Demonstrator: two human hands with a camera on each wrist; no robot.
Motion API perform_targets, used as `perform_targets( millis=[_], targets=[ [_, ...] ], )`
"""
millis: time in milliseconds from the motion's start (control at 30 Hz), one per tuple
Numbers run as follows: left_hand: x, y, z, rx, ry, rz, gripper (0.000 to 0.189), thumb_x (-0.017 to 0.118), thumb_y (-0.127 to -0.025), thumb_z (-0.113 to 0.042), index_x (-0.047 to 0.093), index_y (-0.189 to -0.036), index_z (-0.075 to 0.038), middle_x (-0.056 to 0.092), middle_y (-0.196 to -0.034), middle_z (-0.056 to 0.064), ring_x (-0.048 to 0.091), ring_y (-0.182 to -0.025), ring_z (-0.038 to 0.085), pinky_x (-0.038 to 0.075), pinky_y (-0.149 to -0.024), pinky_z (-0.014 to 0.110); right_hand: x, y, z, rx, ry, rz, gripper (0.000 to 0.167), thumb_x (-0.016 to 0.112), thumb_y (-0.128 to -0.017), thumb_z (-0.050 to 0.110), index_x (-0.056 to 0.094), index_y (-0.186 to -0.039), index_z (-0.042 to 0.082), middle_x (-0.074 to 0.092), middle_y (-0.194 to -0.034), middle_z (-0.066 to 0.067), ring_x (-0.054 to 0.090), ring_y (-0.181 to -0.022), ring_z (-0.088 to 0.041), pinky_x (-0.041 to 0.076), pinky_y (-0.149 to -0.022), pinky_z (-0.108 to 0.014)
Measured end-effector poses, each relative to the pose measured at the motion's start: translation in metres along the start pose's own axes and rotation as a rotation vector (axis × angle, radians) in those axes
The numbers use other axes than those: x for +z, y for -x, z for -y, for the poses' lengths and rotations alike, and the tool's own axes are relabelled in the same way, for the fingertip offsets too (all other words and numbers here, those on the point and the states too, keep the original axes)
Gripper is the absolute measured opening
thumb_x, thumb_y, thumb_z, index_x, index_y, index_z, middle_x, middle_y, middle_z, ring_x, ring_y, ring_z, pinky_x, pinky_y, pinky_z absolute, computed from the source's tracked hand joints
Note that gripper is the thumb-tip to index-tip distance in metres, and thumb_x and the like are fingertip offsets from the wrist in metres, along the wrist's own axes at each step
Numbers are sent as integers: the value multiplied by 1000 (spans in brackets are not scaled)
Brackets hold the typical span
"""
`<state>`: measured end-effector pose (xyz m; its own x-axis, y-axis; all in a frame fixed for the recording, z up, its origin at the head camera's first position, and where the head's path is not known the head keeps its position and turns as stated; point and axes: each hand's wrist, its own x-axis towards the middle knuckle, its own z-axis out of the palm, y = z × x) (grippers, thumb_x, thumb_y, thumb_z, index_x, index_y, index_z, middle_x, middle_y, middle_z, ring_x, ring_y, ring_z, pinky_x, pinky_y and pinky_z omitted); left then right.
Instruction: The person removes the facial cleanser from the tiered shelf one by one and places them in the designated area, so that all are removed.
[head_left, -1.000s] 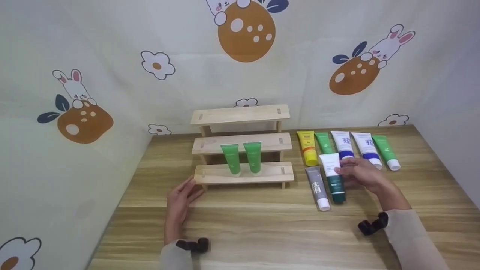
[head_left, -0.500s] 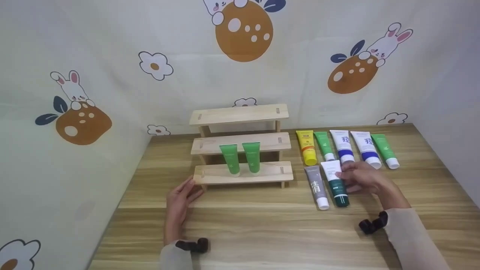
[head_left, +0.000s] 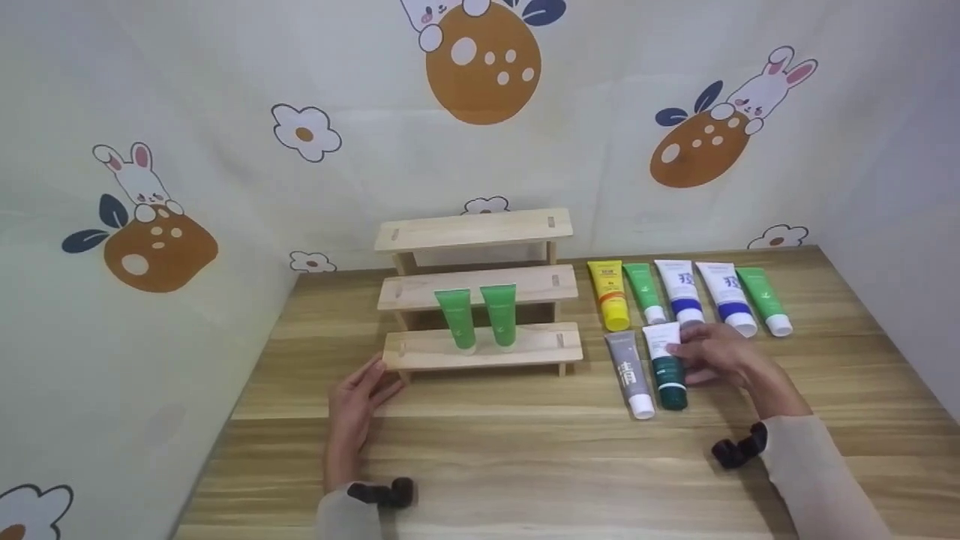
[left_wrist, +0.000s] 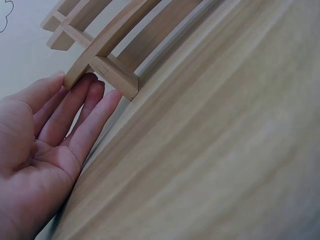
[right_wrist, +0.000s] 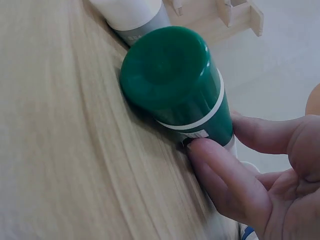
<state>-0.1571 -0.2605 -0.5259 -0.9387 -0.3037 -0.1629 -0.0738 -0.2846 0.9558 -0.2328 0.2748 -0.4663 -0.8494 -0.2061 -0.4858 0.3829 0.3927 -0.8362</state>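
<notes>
My right hand (head_left: 724,356) grips a white and dark green squeeze tube (head_left: 670,367), thumb on its near side and fingers tucked low along it. In the right wrist view its green cap (right_wrist: 165,70) is close over the tabletop. Just left of it lies a grey tube (head_left: 630,375) with a white cap. My left hand (head_left: 355,405) holds the left end of the lowest step of a three-step wooden display stand (head_left: 427,354); in the left wrist view the thumb is at the board's end and the fingers are beneath. Two green tubes (head_left: 500,315) stand cap-down on that step.
Behind my right hand, a row of tubes lies on the wood-grain table (head_left: 480,450): a yellow tube (head_left: 609,296), a green tube (head_left: 643,292), two white and blue tubes (head_left: 680,289), and another green tube (head_left: 765,300). A printed curtain (head_left: 390,90) hangs behind the stand.
My right hand has brought the white and dark green tube slightly toward me and down beside the grey one, uncovering the green tube's cap behind. The left hand stays at the stand.
</notes>
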Motion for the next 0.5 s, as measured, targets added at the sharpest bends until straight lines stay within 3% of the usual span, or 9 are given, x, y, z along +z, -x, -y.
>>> perform_targets(
  millis=[167,500],
  targets=[
    [-2,0,-1,-19,-24,-11,48,68,-97,-20,56,-138,3,65,-132,12,72,-103,13,64,-95,38,3,0,2,10,7,-25,69,70,-94,20,35,-145,-10,57,-117,-20,67,-86,-19,68,-77,-35],
    [0,1,0,-5,-13,-3,50,67,-97,-18,54,-138,6,63,-132,15,72,-101,14,64,-94,37,-3,9,9,8,89,-95,67,72,-94,23,41,-145,-7,63,-121,-24,67,-89,-17,68,-75,-34]
  ],
)
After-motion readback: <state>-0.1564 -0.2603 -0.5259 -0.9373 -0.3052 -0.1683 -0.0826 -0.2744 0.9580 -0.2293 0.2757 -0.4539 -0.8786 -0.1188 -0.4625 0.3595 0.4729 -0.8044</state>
